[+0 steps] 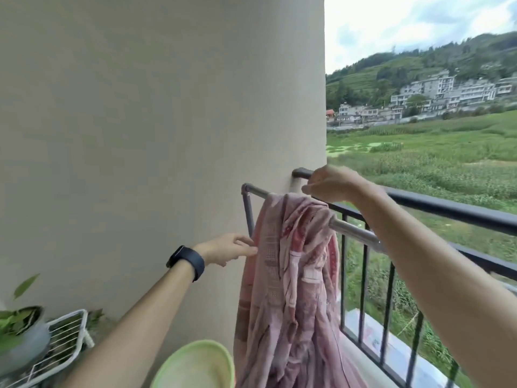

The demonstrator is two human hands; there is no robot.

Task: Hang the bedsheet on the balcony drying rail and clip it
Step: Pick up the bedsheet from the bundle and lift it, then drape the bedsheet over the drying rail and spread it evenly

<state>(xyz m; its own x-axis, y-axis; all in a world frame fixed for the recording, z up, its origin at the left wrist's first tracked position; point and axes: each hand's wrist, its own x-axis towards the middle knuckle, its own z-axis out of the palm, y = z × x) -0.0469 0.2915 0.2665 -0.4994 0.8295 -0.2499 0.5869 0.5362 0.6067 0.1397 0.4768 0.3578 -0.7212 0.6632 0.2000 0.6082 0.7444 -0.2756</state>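
Note:
A pink patterned bedsheet (291,281) hangs bunched over the silver drying rail (355,232), close to the rail's wall end. My left hand (228,249), with a dark watch on its wrist, pinches the sheet's left edge just below the rail. My right hand (331,183) reaches over the top of the sheet at the rail, fingers curled down; whether it grips the cloth is hidden. No clips are in view.
The black balcony railing (447,210) runs behind the drying rail, with fields far below. A beige wall (156,121) stands on the left. A green basin (195,365) sits below, with a white wire rack (65,331) and a potted plant (22,331) at bottom left.

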